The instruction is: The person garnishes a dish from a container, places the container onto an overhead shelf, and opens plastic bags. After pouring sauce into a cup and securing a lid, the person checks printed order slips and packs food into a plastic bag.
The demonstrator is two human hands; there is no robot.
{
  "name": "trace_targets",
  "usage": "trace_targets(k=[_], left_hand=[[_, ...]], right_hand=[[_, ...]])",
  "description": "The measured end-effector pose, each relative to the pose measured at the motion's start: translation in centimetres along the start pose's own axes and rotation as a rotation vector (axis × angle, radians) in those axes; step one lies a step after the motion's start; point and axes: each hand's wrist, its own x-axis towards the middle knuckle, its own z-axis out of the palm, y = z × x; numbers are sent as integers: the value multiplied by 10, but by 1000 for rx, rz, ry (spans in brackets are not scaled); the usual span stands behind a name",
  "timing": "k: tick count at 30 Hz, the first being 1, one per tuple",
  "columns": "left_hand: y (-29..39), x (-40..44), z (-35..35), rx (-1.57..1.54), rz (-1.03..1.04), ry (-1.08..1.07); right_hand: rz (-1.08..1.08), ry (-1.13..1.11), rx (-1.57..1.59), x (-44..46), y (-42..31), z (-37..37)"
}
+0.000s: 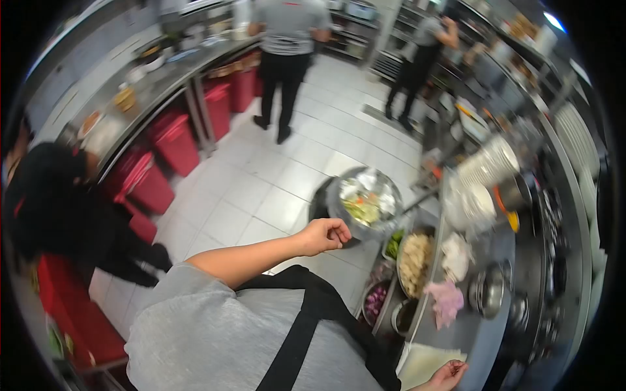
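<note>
My left hand [324, 236] is held out in front of me with its fingers curled in, and nothing shows between them. Just beyond it stands a waste bin [334, 202] lined with a clear bag; green and white scraps [365, 203] lie inside. At the lower right, my right hand [448, 376] is beside a pale cutting board [427, 365] on the steel counter. Its fingers are bent together around a small dark reddish spot that I cannot make out.
On the right counter are a pink cloth [445, 303], a white cloth [458, 255], metal bowls [488, 293] and a pan of pale chopped food [415, 264]. Purple onion pieces [375, 301] fill a container below. A person [59, 202] is at left; others stand farther back. Red bins [175, 143] line the left counter.
</note>
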Motion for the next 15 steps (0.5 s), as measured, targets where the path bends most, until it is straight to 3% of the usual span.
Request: trace_targets(k=[1,2,6,9,10,15], left_hand=[[-3,-15,-15,17,22,73],[-8,-29,-31,32,44,135],[-28,-88,-97,3,-19,383],[-52,-120,-146,-48,-52,491],[-59,-128,-164,-40,-55,509],[-55,-156,-268,-41,-123,610]], right_hand=[[92,-59,-16,8,20,10],[-71,-19,-130,-24,50,74],[171,-329,-42,16,105,115],[394,-685,-77,45,183,160],[394,-602,-91,-10,215,206],[673,-822,-276,-144,377,304]])
